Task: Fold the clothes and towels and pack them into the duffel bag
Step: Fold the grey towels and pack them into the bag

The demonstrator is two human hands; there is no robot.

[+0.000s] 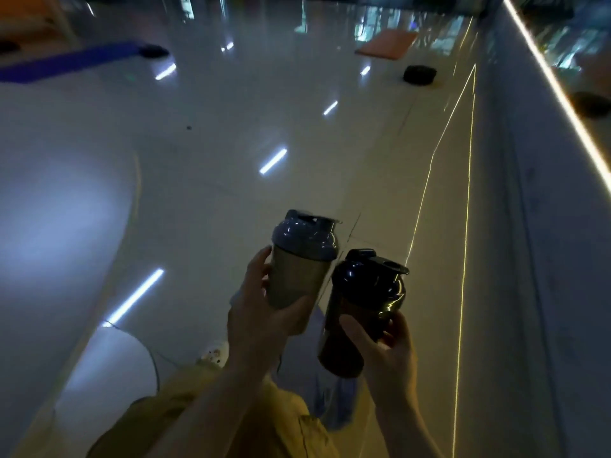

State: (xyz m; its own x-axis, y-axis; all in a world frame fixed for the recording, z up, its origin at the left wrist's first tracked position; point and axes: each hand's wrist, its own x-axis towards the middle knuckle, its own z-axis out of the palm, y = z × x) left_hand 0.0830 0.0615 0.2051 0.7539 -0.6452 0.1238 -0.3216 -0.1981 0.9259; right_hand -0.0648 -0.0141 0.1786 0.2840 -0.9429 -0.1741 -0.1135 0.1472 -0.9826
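Yellow clothing (211, 421) on the person's body fills the bottom of the frame, and both bare forearms reach up out of it toward the centre. Left hand (261, 312) is wrapped around the lower body of a shaker bottle with a tan cup and a grey lid (302, 262), thumb on the left side and fingers curling under it. Right hand (385, 348) grips a black shaker bottle (360, 309) low on its body, thumb lying across the front. Both bottles are held upright with a slight tilt, lids away from the camera, and they sit just beside each other, touching or nearly so near the grey lid's lower edge. No duffel bag, folded clothes or towels can be made out in this view. Below the hands is a glossy pale floor (297, 133) with bright streaks of reflected light. A white power strip (215, 353) with a cable lies on the floor just left of the left wrist. A blue mat (66, 62) lies in the upper left, an orange mat (386, 44) in the upper right, and a dark round object (419, 75) sits below the orange one. A grey wall (542, 226) with a glowing light strip (562, 104) runs down the right side.
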